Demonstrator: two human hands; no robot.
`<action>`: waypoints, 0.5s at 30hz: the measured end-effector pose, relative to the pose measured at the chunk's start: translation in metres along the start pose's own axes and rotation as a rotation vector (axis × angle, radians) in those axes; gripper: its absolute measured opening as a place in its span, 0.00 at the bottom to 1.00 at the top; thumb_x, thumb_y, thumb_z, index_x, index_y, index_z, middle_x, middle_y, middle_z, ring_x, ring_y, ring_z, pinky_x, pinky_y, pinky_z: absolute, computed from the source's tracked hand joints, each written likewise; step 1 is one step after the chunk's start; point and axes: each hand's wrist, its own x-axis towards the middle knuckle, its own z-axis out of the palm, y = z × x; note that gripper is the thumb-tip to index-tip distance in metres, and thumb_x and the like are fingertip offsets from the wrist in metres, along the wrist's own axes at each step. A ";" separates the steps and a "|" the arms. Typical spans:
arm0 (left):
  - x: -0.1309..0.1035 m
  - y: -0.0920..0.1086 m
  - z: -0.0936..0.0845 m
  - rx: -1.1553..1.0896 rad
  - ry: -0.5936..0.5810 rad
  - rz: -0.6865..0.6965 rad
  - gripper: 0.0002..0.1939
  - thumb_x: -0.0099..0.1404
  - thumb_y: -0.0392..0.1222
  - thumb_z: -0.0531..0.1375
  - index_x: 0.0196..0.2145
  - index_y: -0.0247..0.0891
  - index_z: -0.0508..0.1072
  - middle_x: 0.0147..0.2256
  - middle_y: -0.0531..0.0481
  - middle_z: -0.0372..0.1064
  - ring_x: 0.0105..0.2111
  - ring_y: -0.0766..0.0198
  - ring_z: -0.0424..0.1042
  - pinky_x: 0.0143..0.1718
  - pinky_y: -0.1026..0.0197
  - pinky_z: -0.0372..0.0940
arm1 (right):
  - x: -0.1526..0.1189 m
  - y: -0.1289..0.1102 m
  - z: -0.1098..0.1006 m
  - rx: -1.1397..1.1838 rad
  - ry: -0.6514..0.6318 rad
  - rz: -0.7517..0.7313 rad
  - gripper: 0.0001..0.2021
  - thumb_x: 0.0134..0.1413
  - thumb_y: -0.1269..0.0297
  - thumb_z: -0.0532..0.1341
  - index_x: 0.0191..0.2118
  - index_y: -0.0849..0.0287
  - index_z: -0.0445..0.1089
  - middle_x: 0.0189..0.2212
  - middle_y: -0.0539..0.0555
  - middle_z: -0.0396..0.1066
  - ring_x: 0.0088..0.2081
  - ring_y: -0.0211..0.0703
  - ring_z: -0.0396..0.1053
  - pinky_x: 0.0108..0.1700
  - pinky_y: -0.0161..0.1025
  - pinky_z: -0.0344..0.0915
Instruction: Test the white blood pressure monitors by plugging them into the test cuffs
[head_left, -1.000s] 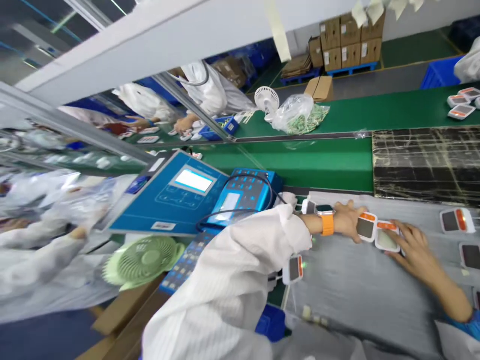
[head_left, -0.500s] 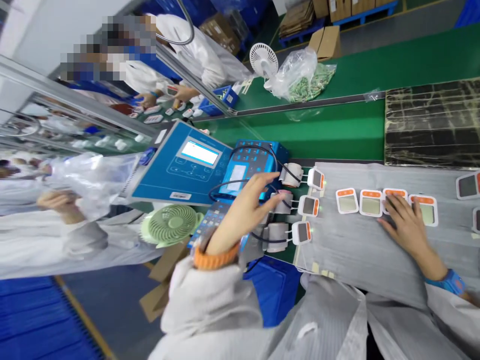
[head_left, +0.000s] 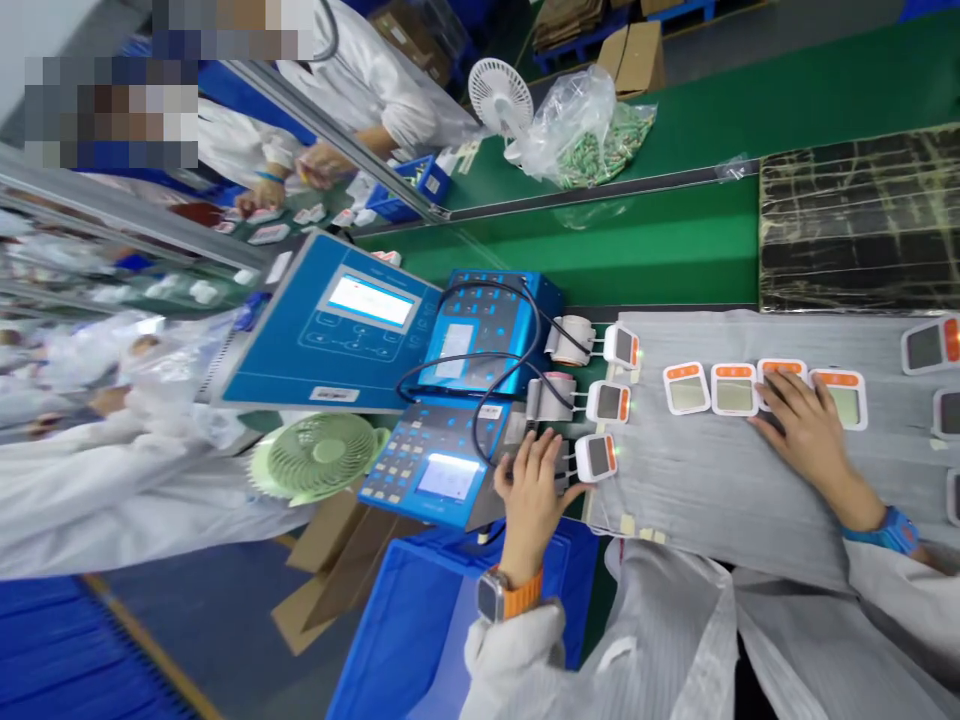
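My left hand (head_left: 534,490), fingers spread, lies over the lowest white cylindrical fixture, beside the lowest plugged-in white and orange device (head_left: 596,457). Two more such devices, an upper one (head_left: 622,346) and a middle one (head_left: 608,403), are joined to a white upper fixture (head_left: 572,340) and a middle fixture (head_left: 553,397). On the grey mat (head_left: 697,480), my right hand (head_left: 806,430) rests with fingers apart on a partly covered device (head_left: 781,370). In the same row are a left device (head_left: 686,389), its neighbour (head_left: 734,391) and a right device (head_left: 847,400).
Blue meters (head_left: 480,335) with black cables and a large blue panel (head_left: 330,330) stand left. A green fan (head_left: 319,455) and a blue bin (head_left: 420,620) are near them. More devices (head_left: 930,345) lie at the right edge. Co-workers in white coats sit at left and behind.
My left hand has moved down from the upper fixtures to the lowest one, uncovering the lower blue meter. My right hand stays on the same device. The view has shifted slightly.
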 end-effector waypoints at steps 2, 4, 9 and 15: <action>0.003 -0.006 0.002 0.027 0.032 0.059 0.27 0.71 0.45 0.59 0.65 0.42 0.62 0.59 0.34 0.69 0.60 0.39 0.66 0.61 0.33 0.48 | 0.000 -0.001 -0.001 0.001 -0.035 0.016 0.21 0.70 0.58 0.56 0.63 0.61 0.65 0.63 0.65 0.65 0.66 0.56 0.58 0.69 0.61 0.45; 0.007 -0.013 0.008 0.022 0.085 0.101 0.25 0.71 0.42 0.58 0.64 0.46 0.63 0.56 0.38 0.73 0.56 0.39 0.70 0.60 0.32 0.48 | 0.002 -0.002 -0.001 0.003 -0.071 0.036 0.21 0.71 0.57 0.55 0.63 0.60 0.65 0.63 0.65 0.64 0.67 0.55 0.57 0.69 0.61 0.45; 0.025 -0.019 0.014 -0.100 0.087 0.155 0.23 0.71 0.40 0.58 0.63 0.50 0.65 0.55 0.40 0.74 0.56 0.39 0.72 0.58 0.30 0.49 | 0.010 -0.005 -0.003 -0.020 -0.099 0.022 0.21 0.71 0.57 0.55 0.63 0.61 0.63 0.64 0.65 0.62 0.68 0.55 0.54 0.70 0.62 0.45; 0.018 -0.013 -0.008 -0.186 0.140 0.040 0.28 0.68 0.51 0.62 0.63 0.59 0.61 0.57 0.50 0.73 0.56 0.40 0.71 0.58 0.27 0.57 | -0.010 -0.010 -0.074 0.017 -0.076 -0.019 0.25 0.70 0.60 0.57 0.68 0.60 0.56 0.65 0.67 0.60 0.69 0.59 0.53 0.69 0.66 0.48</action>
